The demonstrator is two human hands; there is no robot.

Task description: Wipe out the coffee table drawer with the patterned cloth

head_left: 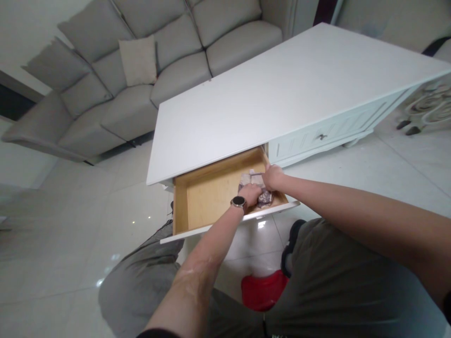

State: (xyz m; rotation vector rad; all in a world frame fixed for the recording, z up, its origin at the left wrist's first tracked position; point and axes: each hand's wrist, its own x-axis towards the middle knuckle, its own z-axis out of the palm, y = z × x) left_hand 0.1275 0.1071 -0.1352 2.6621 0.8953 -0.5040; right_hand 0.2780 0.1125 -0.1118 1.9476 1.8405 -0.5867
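Both hands are down in the open wooden drawer of the white table, at its right end. The left hand, a watch on its wrist, lies curled over the top of a small folded, patterned bundle, seemingly cloth; whether the fingers truly clamp it I cannot tell. The right hand is closed at the bundle's far right edge, against the drawer's side wall. The bundle sits directly beneath and between the hands, near the drawer's front right corner, its long axis hard to judge. The left part of the drawer shows bare wood.
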